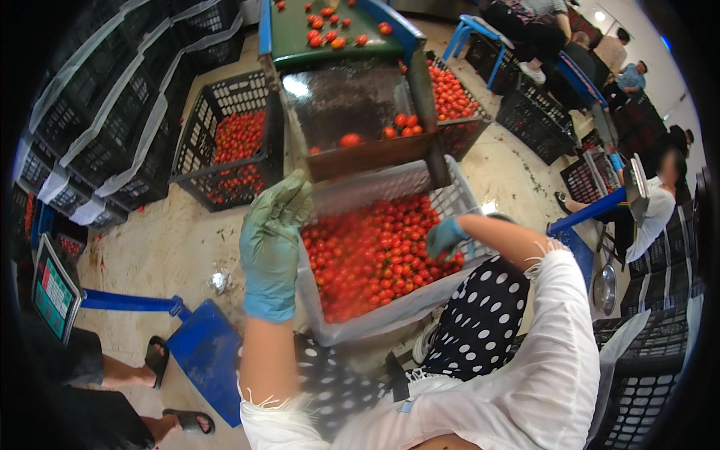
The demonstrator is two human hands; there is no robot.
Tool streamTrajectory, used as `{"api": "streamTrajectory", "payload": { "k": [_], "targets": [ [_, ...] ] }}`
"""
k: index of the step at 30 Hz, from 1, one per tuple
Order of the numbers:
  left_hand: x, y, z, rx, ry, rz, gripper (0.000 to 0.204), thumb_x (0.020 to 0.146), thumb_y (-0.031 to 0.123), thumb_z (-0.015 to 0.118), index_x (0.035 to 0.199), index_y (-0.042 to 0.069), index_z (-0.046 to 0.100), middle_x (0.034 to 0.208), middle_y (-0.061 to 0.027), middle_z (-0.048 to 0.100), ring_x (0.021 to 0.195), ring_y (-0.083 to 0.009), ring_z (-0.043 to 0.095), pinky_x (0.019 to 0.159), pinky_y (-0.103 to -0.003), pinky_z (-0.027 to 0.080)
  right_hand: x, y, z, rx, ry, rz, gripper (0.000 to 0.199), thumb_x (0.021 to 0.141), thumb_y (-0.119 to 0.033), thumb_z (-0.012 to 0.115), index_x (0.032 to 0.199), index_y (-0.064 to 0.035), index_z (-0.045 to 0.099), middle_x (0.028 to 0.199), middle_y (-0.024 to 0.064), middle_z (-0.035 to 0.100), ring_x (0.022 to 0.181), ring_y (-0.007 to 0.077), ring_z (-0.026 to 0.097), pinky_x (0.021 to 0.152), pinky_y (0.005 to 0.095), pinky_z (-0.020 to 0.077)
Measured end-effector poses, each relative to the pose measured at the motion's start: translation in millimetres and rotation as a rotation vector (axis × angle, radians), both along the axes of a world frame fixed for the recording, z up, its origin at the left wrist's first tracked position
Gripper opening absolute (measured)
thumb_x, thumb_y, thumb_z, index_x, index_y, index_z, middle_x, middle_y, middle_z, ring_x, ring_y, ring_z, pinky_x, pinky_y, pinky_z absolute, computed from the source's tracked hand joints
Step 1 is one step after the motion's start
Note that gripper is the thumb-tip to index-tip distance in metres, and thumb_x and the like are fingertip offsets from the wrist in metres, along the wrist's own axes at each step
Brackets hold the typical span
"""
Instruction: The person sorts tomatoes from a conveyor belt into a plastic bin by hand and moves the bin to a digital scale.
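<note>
Both of my hands wear light blue gloves, and the left one is stained greenish. My left hand (276, 236) is raised over the left rim of a pale, lined crate (390, 316), just below the chute's lip. Its fingers are bent and pressed together; whatever they might hold is hidden. Inside the crate, small red tomatoes (367, 259) lie in a thick layer, some blurred at the left. My right hand (445, 237) reaches down to the tomatoes at the crate's right side, its fingertips partly hidden. Several tomatoes rest on the metal chute (345, 97) above.
A green conveyor belt (300, 41) carrying tomatoes leads to the chute. Black crates of tomatoes stand left (196, 161) and right (480, 127) of it. Blue-armed scales (206, 352) flank me, with someone's feet by the left one. Stacked crates (112, 105) line the left; people sit at right.
</note>
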State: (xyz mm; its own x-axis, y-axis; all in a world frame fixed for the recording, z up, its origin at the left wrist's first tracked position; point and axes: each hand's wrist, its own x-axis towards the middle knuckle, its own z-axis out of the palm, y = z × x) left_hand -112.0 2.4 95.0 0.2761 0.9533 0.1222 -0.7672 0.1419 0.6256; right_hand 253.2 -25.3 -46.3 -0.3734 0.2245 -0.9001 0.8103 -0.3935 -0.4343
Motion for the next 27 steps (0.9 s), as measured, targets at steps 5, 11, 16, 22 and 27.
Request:
{"api": "streamTrajectory", "payload": {
  "k": [5,11,16,22,27],
  "targets": [
    [17.6,-3.3,5.9,0.009,0.036,0.008,0.038,0.093,0.022,0.041,0.115,-0.008,0.052,0.124,-0.0218,0.050,0.115,-0.0314,0.051,0.101,-0.042,0.037,140.3,43.3,93.7,0.772,0.188,-1.590,0.021,0.085,-0.034,0.053,0.092,-0.0163,0.062,0.075,0.0001,0.062,0.074,0.0197,0.059,0.070,0.0425,0.0470],
    [35.4,-5.1,3.1,0.013,0.054,-0.022,0.032,0.091,0.021,0.044,0.107,-0.003,0.058,0.117,-0.0183,0.057,0.109,-0.0287,0.055,0.096,-0.038,0.042,94.8,8.8,100.2,0.965,0.283,-1.501,0.020,0.086,-0.019,0.055,0.103,-0.0069,0.053,0.082,0.0061,0.064,0.063,0.0118,0.059,0.054,0.0239,0.0484],
    [39.4,-0.1,-7.4,0.028,0.103,-0.046,0.031,0.090,0.019,0.044,0.109,-0.003,0.058,0.116,-0.0185,0.057,0.108,-0.0286,0.056,0.094,-0.037,0.043,-13.8,-12.9,124.9,1.097,0.612,-1.219,0.011,0.083,-0.007,0.058,0.092,-0.0014,0.059,0.081,0.0047,0.062,0.070,0.0113,0.059,0.065,0.0234,0.0496],
    [52.2,0.7,-12.2,0.073,0.182,-0.044,0.031,0.090,0.021,0.048,0.110,0.000,0.058,0.118,-0.0166,0.057,0.107,-0.0276,0.056,0.092,-0.037,0.044,-52.6,12.6,121.6,1.725,0.394,-0.762,0.032,0.080,-0.006,0.057,0.112,-0.0023,0.054,0.110,0.0105,0.055,0.097,0.0184,0.056,0.082,0.0268,0.0471],
    [51.6,7.0,-22.2,0.056,0.186,-0.050,0.031,0.090,0.019,0.047,0.111,-0.002,0.057,0.119,-0.0198,0.055,0.108,-0.0296,0.056,0.092,-0.037,0.045,-45.4,29.9,90.6,1.578,0.387,-0.800,0.052,0.077,-0.005,0.057,0.128,-0.0052,0.045,0.140,0.0167,0.031,0.109,0.0184,0.051,0.085,0.0271,0.0459]
  ]
}}
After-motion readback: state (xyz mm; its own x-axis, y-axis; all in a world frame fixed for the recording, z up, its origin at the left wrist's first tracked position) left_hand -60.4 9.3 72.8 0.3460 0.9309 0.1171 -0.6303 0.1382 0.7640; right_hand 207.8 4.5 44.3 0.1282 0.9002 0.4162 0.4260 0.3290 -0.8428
